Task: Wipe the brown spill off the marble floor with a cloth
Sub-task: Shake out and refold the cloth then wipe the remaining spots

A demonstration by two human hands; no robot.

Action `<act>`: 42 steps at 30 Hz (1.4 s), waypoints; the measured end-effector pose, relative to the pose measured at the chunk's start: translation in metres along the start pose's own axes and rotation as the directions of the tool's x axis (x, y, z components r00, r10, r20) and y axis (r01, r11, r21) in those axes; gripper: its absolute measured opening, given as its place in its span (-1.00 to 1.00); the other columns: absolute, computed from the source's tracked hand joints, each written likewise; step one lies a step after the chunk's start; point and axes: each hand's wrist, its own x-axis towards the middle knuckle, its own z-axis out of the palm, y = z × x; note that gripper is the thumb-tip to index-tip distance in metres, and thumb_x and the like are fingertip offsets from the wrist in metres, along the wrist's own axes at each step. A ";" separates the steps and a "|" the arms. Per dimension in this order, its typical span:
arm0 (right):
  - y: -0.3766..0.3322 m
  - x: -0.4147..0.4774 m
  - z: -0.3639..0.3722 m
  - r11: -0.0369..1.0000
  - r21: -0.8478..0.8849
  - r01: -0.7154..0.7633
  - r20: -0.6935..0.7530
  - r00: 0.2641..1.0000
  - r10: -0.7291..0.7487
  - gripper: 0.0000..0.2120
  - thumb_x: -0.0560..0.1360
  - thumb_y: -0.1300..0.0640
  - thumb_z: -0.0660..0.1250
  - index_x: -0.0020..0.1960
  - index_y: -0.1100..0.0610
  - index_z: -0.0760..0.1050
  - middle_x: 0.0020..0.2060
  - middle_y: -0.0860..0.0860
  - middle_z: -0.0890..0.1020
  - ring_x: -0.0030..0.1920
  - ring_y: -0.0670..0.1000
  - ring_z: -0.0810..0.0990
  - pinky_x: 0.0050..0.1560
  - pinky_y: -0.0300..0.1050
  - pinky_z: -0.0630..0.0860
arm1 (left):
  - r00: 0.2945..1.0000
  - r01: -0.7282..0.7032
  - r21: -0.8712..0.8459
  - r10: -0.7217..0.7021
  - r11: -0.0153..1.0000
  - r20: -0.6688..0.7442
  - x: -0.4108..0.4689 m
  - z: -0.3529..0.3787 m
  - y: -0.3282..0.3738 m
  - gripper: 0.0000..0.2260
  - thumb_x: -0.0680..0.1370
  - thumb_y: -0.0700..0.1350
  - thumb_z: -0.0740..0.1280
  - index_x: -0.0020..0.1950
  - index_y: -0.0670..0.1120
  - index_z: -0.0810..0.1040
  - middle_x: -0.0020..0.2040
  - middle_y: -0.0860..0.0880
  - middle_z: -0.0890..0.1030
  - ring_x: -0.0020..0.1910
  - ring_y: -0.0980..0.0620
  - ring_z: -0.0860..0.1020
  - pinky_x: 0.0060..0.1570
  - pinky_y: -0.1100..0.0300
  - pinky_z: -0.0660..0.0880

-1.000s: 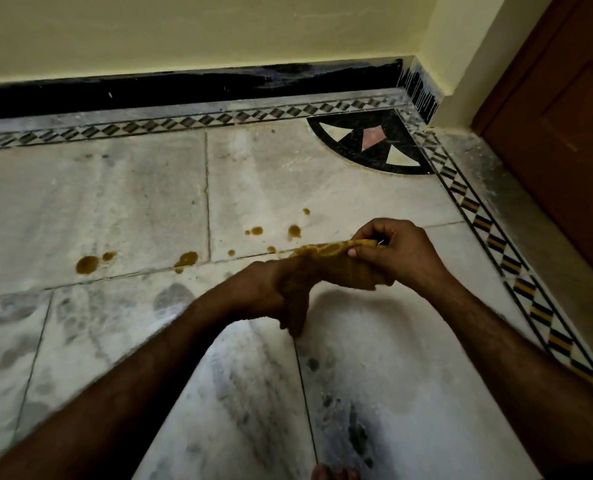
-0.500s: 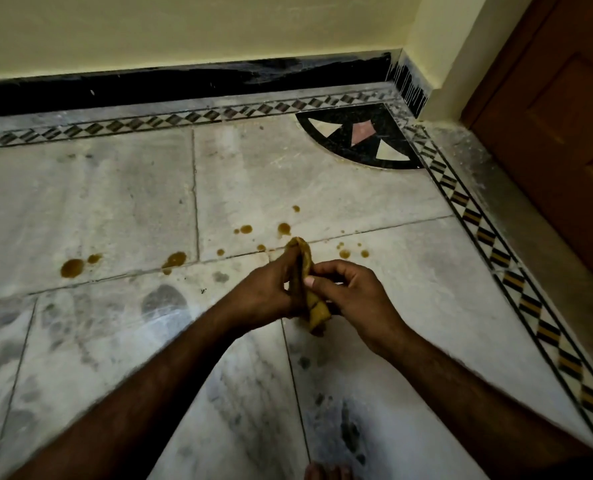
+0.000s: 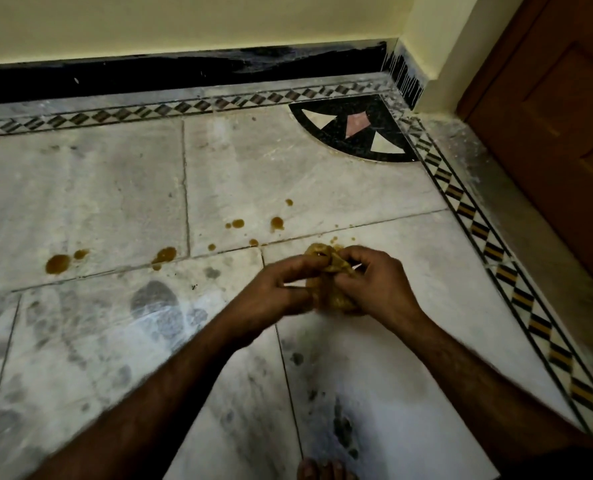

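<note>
My toes (image 3: 317,471) poke in at the bottom edge, right at the near end of the floor (image 3: 97,202). The slabs around them are covered in dark smudges (image 3: 156,303). Both forearms reach forward and meet near the middle.

My left hand (image 3: 271,296) and right hand (image 3: 381,289) are both curled onto the cloth (image 3: 333,297). It's a stained yellow-brown wad bunched up between them, and the fingers on each side pinch into it. I can't tell if the bottom of the wad touches the marble or hangs just over it.

Just past my knuckles is the spill (image 3: 277,223). It's small brown drops strung along the slab joint (image 3: 392,220), with a couple right beside the top of the cloth and the rest trailing off left. The biggest blot (image 3: 58,263) sits well apart on the far left, with a little one beside it.

There's plenty of open marble to the left and ahead of the drops. The right is tighter: the striped border (image 3: 489,244) runs diagonally near my right arm, and the door (image 3: 558,133) is beyond it.

Farther out, a black quarter-round inlay (image 3: 357,133) fills the corner. A diamond strip (image 3: 149,112) runs along the back edge, then comes the black skirting (image 3: 184,71) and the pale yellow wall (image 3: 184,22).
</note>
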 end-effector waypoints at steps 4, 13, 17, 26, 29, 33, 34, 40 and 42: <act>0.013 -0.005 -0.005 0.784 -0.484 0.389 -0.018 0.891 -0.453 -0.64 0.40 0.06 0.30 0.15 0.12 0.64 -0.09 0.12 0.66 -0.11 0.18 0.62 -0.10 -0.02 0.53 | 0.959 -0.033 -0.011 0.028 0.999 -0.282 0.007 -0.029 -0.017 -0.78 0.52 -0.33 0.31 -0.02 -0.07 0.69 0.08 -0.03 0.72 0.11 -0.02 0.68 0.25 -0.15 0.55; 0.095 0.004 0.043 0.740 -0.621 0.258 0.174 0.966 -0.191 -0.50 0.59 -0.21 0.10 0.20 0.13 0.60 0.24 0.15 0.60 0.17 0.22 0.61 0.15 0.07 0.56 | 0.984 0.056 0.871 0.123 0.488 -0.132 0.020 -0.051 -0.104 -0.31 0.59 0.24 -0.12 0.61 -0.14 0.16 0.62 -0.12 0.18 0.62 -0.07 0.09 0.52 0.17 -0.01; 0.097 0.018 0.084 0.600 -0.735 0.317 0.249 0.948 -0.196 -0.34 0.64 -0.26 -0.01 0.55 0.16 0.31 0.53 0.23 0.35 0.52 0.30 0.33 0.49 0.31 0.30 | 0.988 0.049 0.949 0.127 0.313 -0.093 0.037 -0.047 -0.131 -0.27 0.54 0.26 -0.30 0.63 -0.11 -0.11 0.64 -0.08 -0.13 0.61 -0.01 -0.18 0.53 0.10 -0.23; 0.133 -0.011 0.090 0.536 -0.824 0.181 0.075 0.974 -0.215 -0.36 0.67 -0.21 -0.04 0.63 0.12 0.11 0.62 0.16 0.16 0.62 0.24 0.08 0.52 0.38 0.16 | 0.973 0.031 0.969 0.216 0.247 -0.086 0.070 -0.043 -0.160 -0.39 0.68 0.20 -0.08 0.63 -0.11 0.07 0.62 -0.12 0.09 0.61 -0.09 0.10 0.54 0.02 -0.09; 0.148 -0.003 0.073 0.530 -0.848 0.019 -0.099 0.976 -0.194 -0.36 0.65 -0.17 0.05 0.60 0.19 0.20 0.58 0.22 0.23 0.58 0.32 0.18 0.48 0.42 0.20 | 0.967 0.028 0.972 0.239 0.232 -0.085 0.071 -0.044 -0.167 -0.39 0.67 0.20 -0.04 0.63 -0.13 0.10 0.63 -0.13 0.11 0.61 -0.09 0.11 0.56 -0.02 -0.02; 0.158 0.025 0.056 0.521 -0.850 -0.072 -0.188 0.967 -0.173 -0.35 0.66 -0.17 0.01 0.61 0.19 0.15 0.59 0.22 0.22 0.57 0.32 0.20 0.49 0.40 0.18 | 0.956 0.021 0.971 0.281 0.238 -0.089 0.074 -0.041 -0.171 -0.38 0.66 0.18 0.03 0.63 -0.15 0.12 0.63 -0.14 0.12 0.62 -0.10 0.10 0.56 -0.09 0.07; 0.159 0.032 0.054 0.516 -0.852 -0.084 -0.204 0.962 -0.179 -0.36 0.66 -0.16 0.02 0.62 0.19 0.14 0.59 0.23 0.22 0.58 0.32 0.20 0.49 0.39 0.17 | 0.954 0.024 0.971 0.284 0.240 -0.094 0.074 -0.041 -0.171 -0.37 0.65 0.18 0.04 0.62 -0.16 0.12 0.63 -0.14 0.12 0.62 -0.10 0.10 0.56 -0.10 0.09; 0.152 0.099 0.044 0.493 -0.849 -0.190 -0.293 0.946 -0.140 -0.39 0.71 -0.14 -0.03 0.63 0.19 0.07 0.59 0.22 0.24 0.58 0.28 0.19 0.50 0.33 0.19 | 0.957 0.051 0.971 0.267 0.232 -0.115 0.072 -0.040 -0.168 -0.35 0.64 0.19 0.05 0.62 -0.18 0.13 0.64 -0.16 0.12 0.63 -0.11 0.06 0.56 -0.12 0.12; 0.146 0.121 0.044 0.548 -0.816 -0.182 -0.276 0.957 -0.093 -0.36 0.68 -0.18 -0.12 0.65 0.14 0.03 0.61 0.19 0.19 0.60 0.26 0.15 0.52 0.35 0.13 | 0.955 0.055 0.971 0.272 0.232 -0.120 0.072 -0.040 -0.168 -0.35 0.65 0.20 0.06 0.62 -0.18 0.13 0.64 -0.17 0.12 0.63 -0.11 0.06 0.56 -0.12 0.12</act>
